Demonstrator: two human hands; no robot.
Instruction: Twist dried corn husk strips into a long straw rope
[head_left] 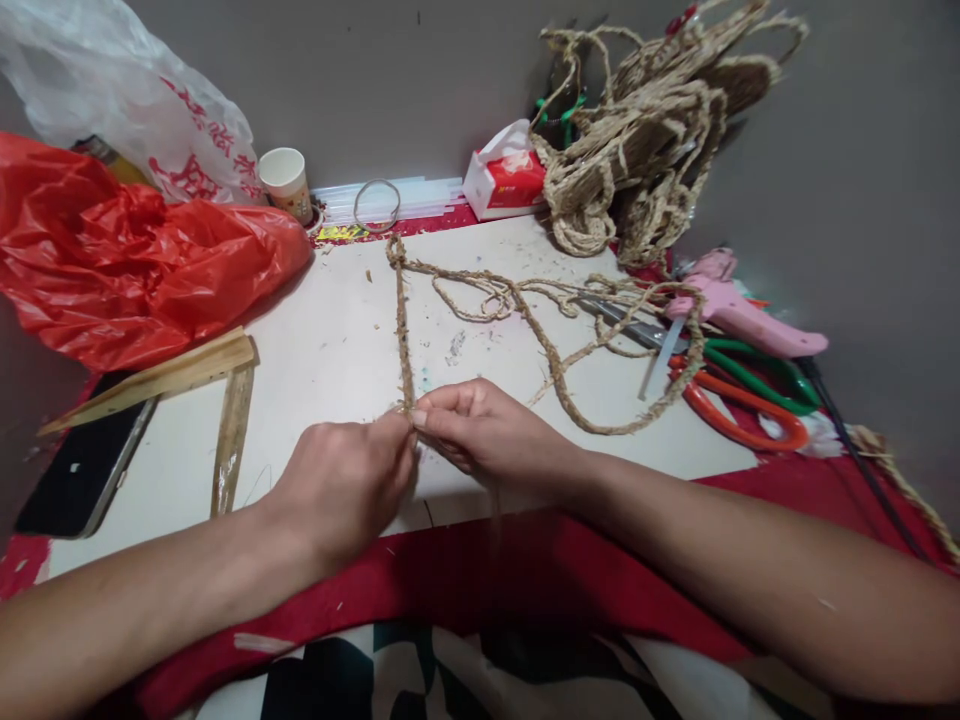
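A brown twisted straw rope (403, 330) runs straight toward me from a knotted loop at the far side of the white board (330, 340). Its near end is pinched between my left hand (349, 480) and my right hand (495, 430), which meet at the board's front part. The left fingers are closed round the rope, and the right thumb and fingertips press on it at the same spot. From the knot, a second length of the rope curves off to the right in a wide bend. Whatever lies inside the left fist is hidden.
To the right lie a pink glue gun (742, 305), orange-handled scissors (750, 415) and green-handled scissors (765, 375). Behind are a large straw rope bundle (637, 150), a tissue pack (510, 180) and a paper cup (286, 182). A red plastic bag (142, 260) and a phone (82, 465) occupy the left.
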